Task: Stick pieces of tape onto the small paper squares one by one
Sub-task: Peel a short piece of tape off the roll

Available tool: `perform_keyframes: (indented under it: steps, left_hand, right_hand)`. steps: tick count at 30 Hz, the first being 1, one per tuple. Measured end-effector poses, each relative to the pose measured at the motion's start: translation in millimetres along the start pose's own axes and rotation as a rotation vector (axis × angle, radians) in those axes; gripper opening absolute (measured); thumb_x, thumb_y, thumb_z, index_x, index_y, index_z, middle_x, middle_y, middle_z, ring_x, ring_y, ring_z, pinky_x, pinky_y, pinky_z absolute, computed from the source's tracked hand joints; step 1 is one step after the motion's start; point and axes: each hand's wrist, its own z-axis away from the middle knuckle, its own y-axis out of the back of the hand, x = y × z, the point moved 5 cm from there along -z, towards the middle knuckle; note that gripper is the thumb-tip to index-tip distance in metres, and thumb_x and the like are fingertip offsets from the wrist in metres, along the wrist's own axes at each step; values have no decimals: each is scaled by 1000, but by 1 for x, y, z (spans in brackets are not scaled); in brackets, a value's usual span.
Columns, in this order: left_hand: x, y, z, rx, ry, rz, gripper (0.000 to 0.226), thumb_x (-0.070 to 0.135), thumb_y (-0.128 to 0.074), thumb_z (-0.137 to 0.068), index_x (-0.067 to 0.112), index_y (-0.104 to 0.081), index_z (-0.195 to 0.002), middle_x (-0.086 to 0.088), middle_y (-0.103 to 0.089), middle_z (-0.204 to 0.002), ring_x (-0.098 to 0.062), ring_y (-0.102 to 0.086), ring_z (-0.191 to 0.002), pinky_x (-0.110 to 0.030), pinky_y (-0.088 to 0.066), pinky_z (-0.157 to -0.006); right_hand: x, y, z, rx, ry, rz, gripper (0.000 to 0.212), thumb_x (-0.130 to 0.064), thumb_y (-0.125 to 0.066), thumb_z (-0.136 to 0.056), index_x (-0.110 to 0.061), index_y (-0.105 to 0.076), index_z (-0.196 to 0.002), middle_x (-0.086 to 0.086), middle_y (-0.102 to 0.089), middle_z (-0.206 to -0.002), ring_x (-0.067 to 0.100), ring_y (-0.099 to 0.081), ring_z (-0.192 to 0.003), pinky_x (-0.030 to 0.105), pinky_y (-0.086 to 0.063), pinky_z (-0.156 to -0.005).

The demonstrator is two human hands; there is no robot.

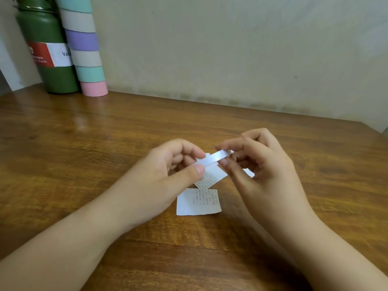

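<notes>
A strip of pale tape (214, 158) is stretched between my two hands just above the table. My left hand (168, 175) pinches its left end between thumb and forefinger. My right hand (258, 164) pinches its right end, and a bit of white shows under that palm. Below the strip lie small printed paper squares: one (212, 176) directly under the tape, partly hidden by my fingers, and another (198, 202) flat on the wood nearer to me.
The wooden table (105, 143) ends at a pale wall. At the back left stand a green bottle (48, 57) with a red and white label and a tall stack of pastel tape rolls (84, 47).
</notes>
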Motion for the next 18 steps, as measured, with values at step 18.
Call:
perform_keyframes:
  steps: [18]
  left_hand:
    - [7,-8,5,17,-132,-204,23,27,-53,-83,39,-64,-99,11,-67,-72,1,-62,-69,-12,-46,-67]
  right_hand:
    - [-9,-5,7,30,-156,-198,18,-19,-72,-80,-28,-63,-92,-16,-69,-97,7,-66,-96,26,-53,-85]
